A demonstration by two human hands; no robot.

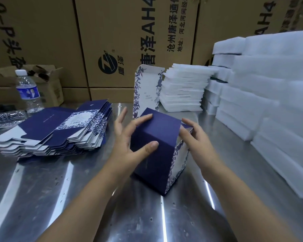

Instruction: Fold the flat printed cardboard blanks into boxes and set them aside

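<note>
The big brown cartons (pixel 129 41) stacked behind the table are printed in black. A round logo, the large characters "唐泽AH4" and the smaller lines "沧州唐泽通" and "地址:河北河间" can be read, and all are cut off by the frame's upper edge. On the leftmost carton only a "P" and broken characters can be made out. A blue label is carried by the water bottle (pixel 27 89), but its print is too small to read. Faint lettering on the stack of flat blanks (pixel 59 131) is likewise illegible.

The box (pixel 157 145), dark blue with a white side in blue floral print, is stood on the steel table (pixel 94 198) at the centre. It is touched by the left hand (pixel 128 140), whose fingers are spread and nearly straight, the thumb laid on the near blue panel and the index tip on the top edge. Its right side is grasped by the right hand (pixel 198 137), with the thumb above and bent fingers pressed against the side flap.

A white floral panel (pixel 147 88) is stood upright just behind the box. Whether the two are joined cannot be told.

The blanks are fanned at the left. Beside them a crushed plastic bottle (pixel 7 117) is laid, with a small open carton (pixel 47 81) behind it. At the right, thin foam sheets (pixel 184 89) and thicker foam blocks (pixel 269 84) are piled.
</note>
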